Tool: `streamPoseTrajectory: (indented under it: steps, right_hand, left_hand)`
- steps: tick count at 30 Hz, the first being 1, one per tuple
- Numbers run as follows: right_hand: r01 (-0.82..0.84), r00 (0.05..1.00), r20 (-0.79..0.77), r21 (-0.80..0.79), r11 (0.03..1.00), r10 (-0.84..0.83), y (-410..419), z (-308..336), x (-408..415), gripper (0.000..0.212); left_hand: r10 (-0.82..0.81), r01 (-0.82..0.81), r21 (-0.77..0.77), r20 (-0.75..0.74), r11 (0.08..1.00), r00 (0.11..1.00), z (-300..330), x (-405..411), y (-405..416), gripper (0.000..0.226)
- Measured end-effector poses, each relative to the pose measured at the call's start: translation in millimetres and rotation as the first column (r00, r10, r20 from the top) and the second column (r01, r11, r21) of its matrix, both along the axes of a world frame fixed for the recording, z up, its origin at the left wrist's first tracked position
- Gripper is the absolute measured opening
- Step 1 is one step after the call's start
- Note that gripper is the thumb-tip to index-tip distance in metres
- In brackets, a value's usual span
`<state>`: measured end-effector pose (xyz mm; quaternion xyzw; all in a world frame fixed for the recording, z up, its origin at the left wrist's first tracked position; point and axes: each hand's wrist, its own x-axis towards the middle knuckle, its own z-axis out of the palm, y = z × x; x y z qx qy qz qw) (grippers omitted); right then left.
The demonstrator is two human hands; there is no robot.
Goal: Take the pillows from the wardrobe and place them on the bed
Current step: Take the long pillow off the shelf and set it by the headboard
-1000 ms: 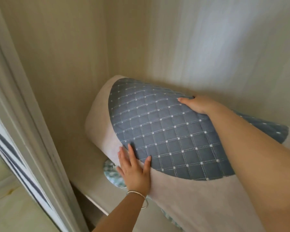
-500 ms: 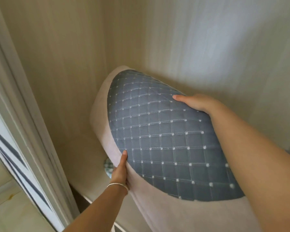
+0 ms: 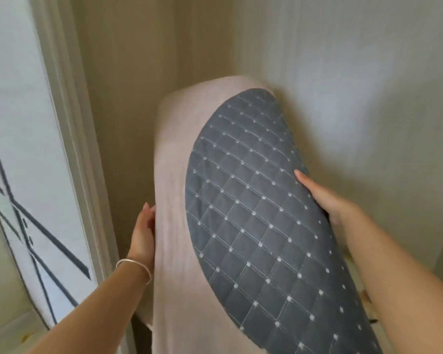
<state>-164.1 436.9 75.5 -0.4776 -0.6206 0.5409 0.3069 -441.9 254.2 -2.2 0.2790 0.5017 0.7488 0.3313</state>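
Note:
A large pillow [image 3: 253, 226] fills the middle of the view, pale pink with a blue quilted oval panel dotted in white. It stands almost on end inside the wardrobe [image 3: 138, 85], tilted to the right. My left hand [image 3: 143, 231], with a silver bangle at the wrist, grips its pink left edge. My right hand [image 3: 325, 198] holds the right edge, thumb on the blue panel and fingers hidden behind. The bed is out of view.
The wardrobe's beige side wall and pale back wall [image 3: 356, 85] close in behind the pillow. A white door frame [image 3: 67, 149] runs down the left, with a white panel crossed by dark lines [image 3: 23, 226] beyond it. Something patterned [image 3: 363, 297] peeks out low right.
The pillow has swung from lying slanted to nearly upright and come toward me. My left hand slid from under its lower edge to its left side. The view has turned to the right.

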Motion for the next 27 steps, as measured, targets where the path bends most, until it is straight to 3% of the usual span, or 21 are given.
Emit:
streamPoseTrajectory:
  steps: [2, 4, 6, 7, 8, 12, 14, 16, 20, 22, 25, 27]
  right_hand:
    - [0.000, 0.993, -0.122, -0.022, 1.000, -0.003, -14.1, -9.3, 7.6, 0.086]
    - [0.018, 0.973, -0.231, -0.058, 0.998, -0.030, -25.8, -20.0, 11.9, 0.076]
    - [0.028, 0.954, -0.297, -0.030, 0.999, -0.036, -36.0, -24.7, 12.6, 0.101]
    - [0.047, 0.946, -0.320, -0.010, 0.999, -0.047, -38.4, -25.7, 12.8, 0.117]
    - [0.058, 0.939, -0.341, 0.013, 0.998, -0.050, -40.8, -23.9, 13.5, 0.124]
    - [0.049, 0.911, -0.413, 0.109, 0.993, 0.000, -51.6, -4.0, 14.4, 0.102]
    - [0.044, 0.898, -0.439, 0.165, 0.985, 0.033, -56.8, 10.9, 14.6, 0.078]
    - [0.064, 0.873, -0.486, 0.192, 0.979, 0.039, -62.3, 26.3, 11.7, 0.051]
    - [0.091, 0.836, -0.547, 0.234, 0.968, 0.053, -78.3, 45.7, 3.1, 0.031]
    - [0.068, 0.816, -0.571, 0.251, 0.966, 0.091, -83.5, 47.7, -3.9, 0.038]
    - [0.019, 0.786, -0.599, 0.274, 0.962, 0.155, -99.3, 47.1, -17.8, 0.074]
    - [-0.007, 0.790, -0.589, 0.267, 0.964, 0.169, -114.8, 44.4, -27.3, 0.086]
  left_hand:
    - [-0.092, 0.096, 0.040, -0.098, 0.995, 0.991, 15.6, 5.0, -11.9, 0.045]
    - [-0.119, 0.140, 0.083, -0.227, 0.987, 0.967, 42.8, 11.3, -20.0, 0.051]
    - [-0.083, 0.148, 0.113, -0.446, 0.983, 0.891, 60.4, 11.4, -30.8, 0.086]
    - [-0.065, 0.162, 0.146, -0.519, 0.976, 0.852, 63.7, 7.7, -35.0, 0.095]
    - [-0.091, 0.207, 0.165, -0.527, 0.964, 0.845, 68.3, 9.9, -36.6, 0.090]
    - [-0.124, 0.254, 0.223, -0.472, 0.941, 0.873, 80.3, 23.8, -50.9, 0.065]
    - [-0.080, 0.238, 0.283, -0.477, 0.929, 0.876, 93.0, 31.9, -64.2, 0.060]
    - [-0.055, 0.231, 0.314, -0.482, 0.921, 0.874, 110.2, 36.0, -77.1, 0.058]
    - [0.030, 0.196, 0.372, -0.523, 0.907, 0.852, 133.1, 43.2, -107.7, 0.065]
    - [0.071, 0.159, 0.378, -0.529, 0.912, 0.846, 139.1, 44.4, -125.4, 0.073]
    - [0.118, 0.125, 0.386, -0.547, 0.914, 0.829, 141.4, 42.3, -153.9, 0.075]
    - [0.133, 0.106, 0.379, -0.553, 0.919, 0.822, 140.5, 38.6, -174.7, 0.076]
